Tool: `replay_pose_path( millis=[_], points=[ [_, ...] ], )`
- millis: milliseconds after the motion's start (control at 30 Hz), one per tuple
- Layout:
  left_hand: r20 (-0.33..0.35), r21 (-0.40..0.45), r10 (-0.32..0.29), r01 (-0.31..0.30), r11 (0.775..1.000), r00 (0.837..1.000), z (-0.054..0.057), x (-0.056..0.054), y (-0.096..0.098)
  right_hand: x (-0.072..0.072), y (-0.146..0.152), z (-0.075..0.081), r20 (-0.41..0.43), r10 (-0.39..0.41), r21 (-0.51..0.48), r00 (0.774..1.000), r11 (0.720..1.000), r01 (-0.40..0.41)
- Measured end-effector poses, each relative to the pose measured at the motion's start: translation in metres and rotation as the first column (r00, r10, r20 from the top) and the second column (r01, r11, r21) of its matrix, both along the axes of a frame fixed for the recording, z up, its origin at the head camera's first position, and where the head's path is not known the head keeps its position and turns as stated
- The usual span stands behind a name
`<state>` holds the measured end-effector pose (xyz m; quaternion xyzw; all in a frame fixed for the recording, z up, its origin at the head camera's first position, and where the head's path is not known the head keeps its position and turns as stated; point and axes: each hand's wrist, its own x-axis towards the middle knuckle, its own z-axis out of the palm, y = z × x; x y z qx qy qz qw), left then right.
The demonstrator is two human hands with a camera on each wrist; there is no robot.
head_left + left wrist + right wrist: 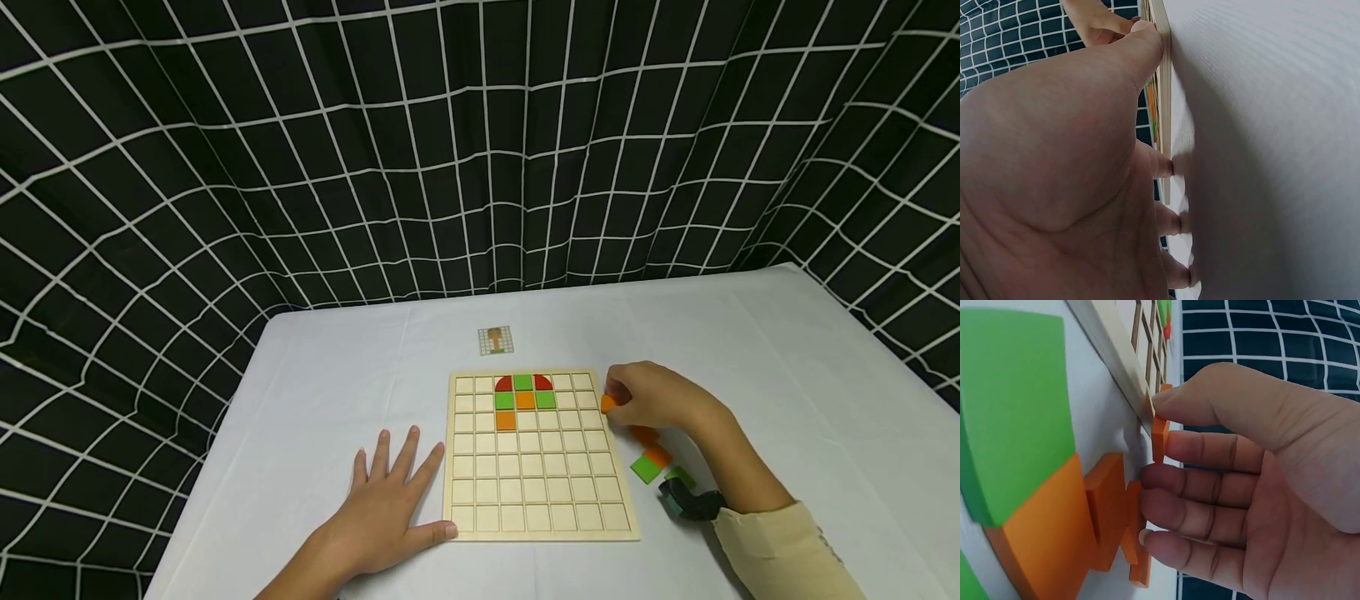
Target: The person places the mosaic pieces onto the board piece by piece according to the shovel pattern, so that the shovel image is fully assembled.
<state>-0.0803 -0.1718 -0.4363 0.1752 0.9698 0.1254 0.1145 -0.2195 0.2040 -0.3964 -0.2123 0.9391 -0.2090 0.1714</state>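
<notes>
A wooden grid board [540, 467] lies on the white table. Near its top sit red quarter-round tiles [504, 383], green tiles [522, 382] and orange tiles [506, 421] in the grid cells. My right hand [660, 398] is at the board's right edge, pinching an orange tile [1160, 434] between thumb and index finger; the other fingers curl beside loose tiles. My left hand [390, 504] lies with fingers spread left of the board, its thumb tip on the board's lower left corner.
Loose orange tiles [658, 455] and green tiles [646, 468] lie right of the board, under and beside the right wrist. A small pattern card [496, 340] lies beyond the board. Black curtains with a white grid [480, 150] stand behind the table [337, 367].
</notes>
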Motion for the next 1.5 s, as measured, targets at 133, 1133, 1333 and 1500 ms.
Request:
replay_pose_path(
  millis=[133, 1133, 1333, 1500],
  points=[
    [0.0, -0.007, 0.001, -0.001, 1.0, 1.0, 0.0, 0.0, 0.0, 0.0, -0.002, -0.003, 0.006, 0.017, -0.034, 1.0, 0.999, -0.017],
    [-0.009, -0.001, 0.001, -0.001, 1.0, 1.0, 0.001, 0.0, 0.001, 0.01, -0.026, -0.001, -0.038, 0.071, -0.06, 0.997, 0.995, -0.073],
    [-0.015, 0.001, -0.001, 0.001, 1.0, 1.0, 0.002, 0.001, 0.001, 0.013, -0.033, 0.0, -0.027, 0.083, -0.06, 0.996, 0.995, -0.084],
    [-0.017, -0.006, -0.002, 0.002, 1.0, 1.0, 0.002, 0.001, 0.001, 0.015, -0.036, -0.001, -0.052, 0.125, -0.067, 0.991, 0.989, -0.128]
  ],
)
